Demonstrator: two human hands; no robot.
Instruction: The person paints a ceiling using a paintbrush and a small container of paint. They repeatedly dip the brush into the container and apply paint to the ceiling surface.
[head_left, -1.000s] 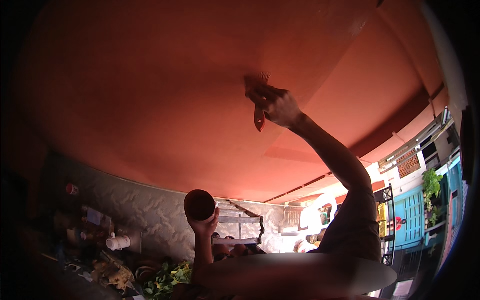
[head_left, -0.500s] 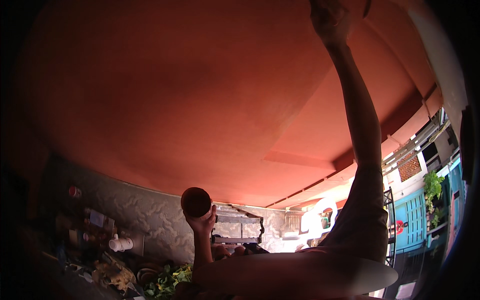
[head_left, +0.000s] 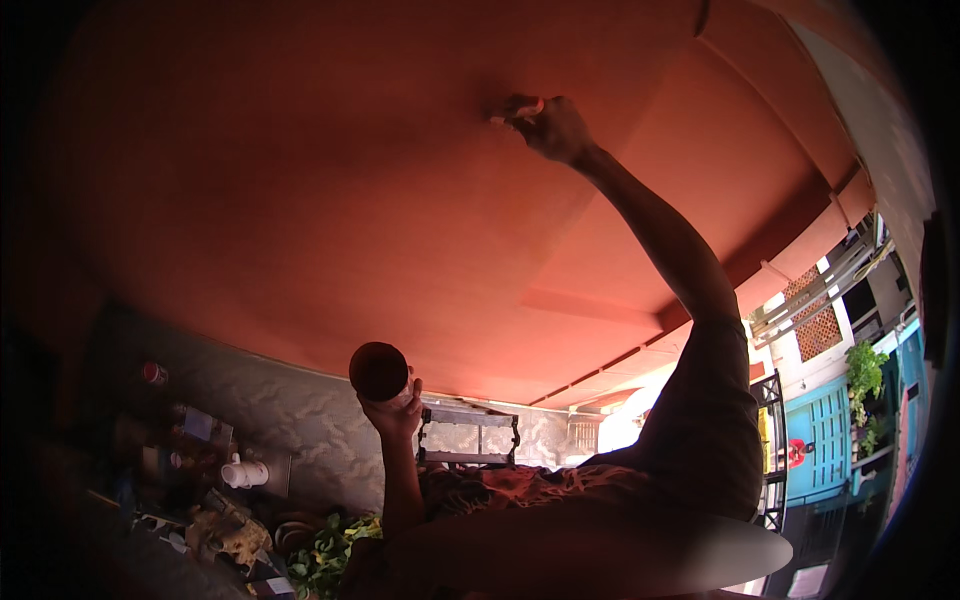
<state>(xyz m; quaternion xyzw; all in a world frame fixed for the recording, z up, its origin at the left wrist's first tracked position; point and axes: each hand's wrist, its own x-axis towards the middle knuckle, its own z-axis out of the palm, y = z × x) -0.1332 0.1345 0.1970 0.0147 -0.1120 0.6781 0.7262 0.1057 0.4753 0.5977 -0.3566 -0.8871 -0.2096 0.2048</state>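
My left hand (head_left: 398,408) is wrapped round a round, open-mouthed container (head_left: 378,371), held low in front of the body with its dark inside showing. Up and to the right, my right arm reaches out to a broad red-orange painted surface (head_left: 400,220). My right hand (head_left: 558,130) is closed on a small tool that looks like a paintbrush, its end at or very near this surface. Shadow and the fingers hide most of the tool.
At lower left stand a pale jug (head_left: 245,472), a small red tub (head_left: 153,373) and household clutter by a grey patterned surface. Leafy greens (head_left: 335,548) lie below my left arm. A dark-framed rack (head_left: 468,437) is behind the container. Far right has a blue gate (head_left: 818,440) and plants (head_left: 864,370).
My right hand has come down and to the left across the red surface from the top edge, the elbow bending. My left hand and the container have shifted slightly up and left.
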